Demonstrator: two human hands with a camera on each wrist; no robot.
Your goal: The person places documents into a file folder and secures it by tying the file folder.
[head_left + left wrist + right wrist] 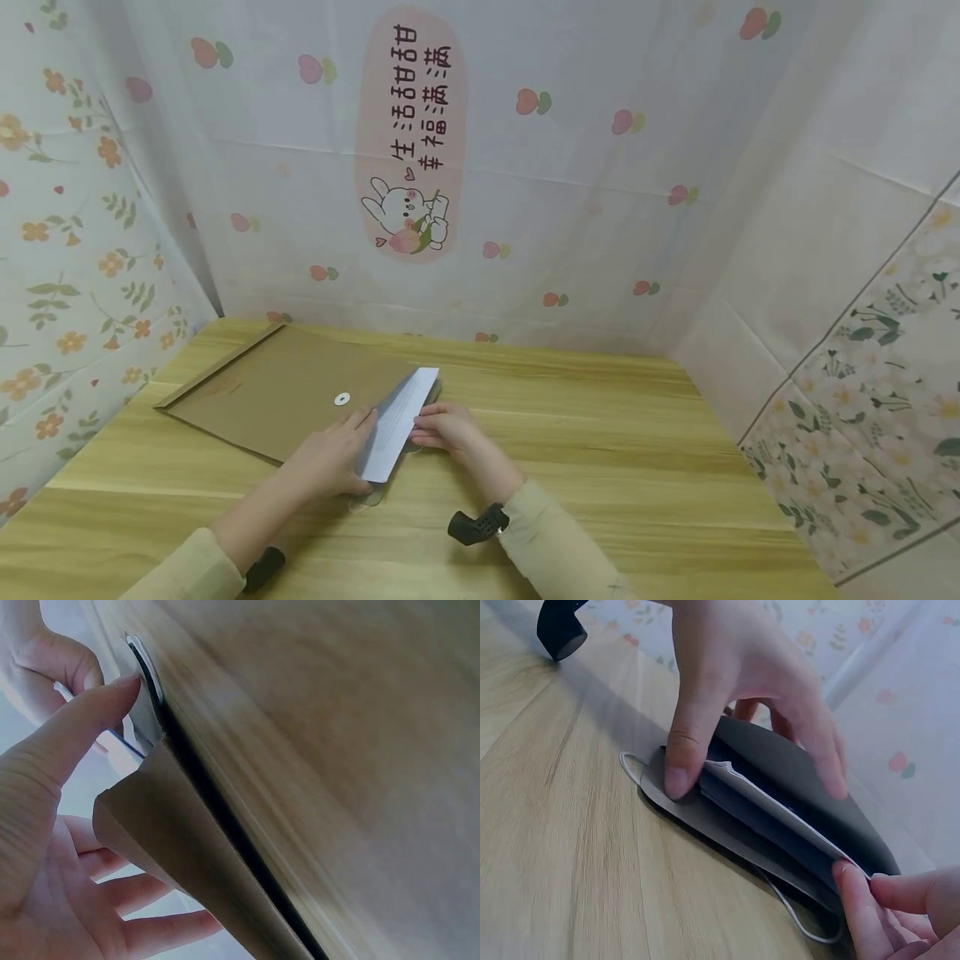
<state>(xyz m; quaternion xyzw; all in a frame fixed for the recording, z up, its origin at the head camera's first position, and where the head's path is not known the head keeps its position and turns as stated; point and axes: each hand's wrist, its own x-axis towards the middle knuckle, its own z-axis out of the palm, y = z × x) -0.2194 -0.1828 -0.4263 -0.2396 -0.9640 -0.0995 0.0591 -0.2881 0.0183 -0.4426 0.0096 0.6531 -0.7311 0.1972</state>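
Observation:
A brown kraft document envelope (277, 392) with a white button lies flat at the left of the table, its mouth facing right. White printed papers (400, 429) stick out of the mouth, with a dark layer beside them in the right wrist view. My left hand (333, 458) spreads over the mouth. Its thumb (681, 761) presses the grey-brown flap (739, 825), while its other fingers reach over the upper panel. My right hand (450, 429) pinches the outer edge of the papers between thumb and fingers. A pale string (791, 919) loops out beside the flap.
The envelope lies on a wood-grain table (600, 467). A white patterned curtain (570, 167) hangs along the back edge, with floral cloth (82, 250) at the left side. Black wrist devices (480, 525) sit just below the hands.

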